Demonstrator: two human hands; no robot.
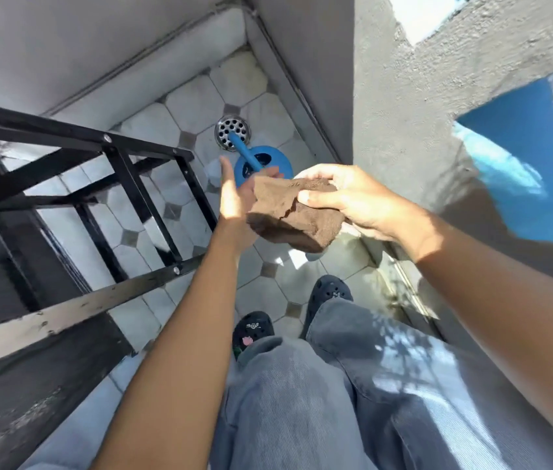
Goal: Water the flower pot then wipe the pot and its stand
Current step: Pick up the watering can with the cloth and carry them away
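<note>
A folded brown cloth [293, 217] is held in front of me above the tiled floor. My right hand [353, 201] grips it from the right, thumb on top. My left hand [237, 195] is open beside the cloth's left edge, fingers spread, palm turned toward it and touching or nearly touching it. A black metal stand [125, 184] with bars and shelves fills the left side. Below the hands a blue water scoop [258, 164] with a long handle rests on the floor. No flower pot is in sight.
A round metal floor drain [232, 132] lies in the corner under the scoop's handle. Grey walls close the corner; a rough wall [421, 113] with blue openings runs on the right. My feet in dark clogs [327, 293] stand on the wet tiles.
</note>
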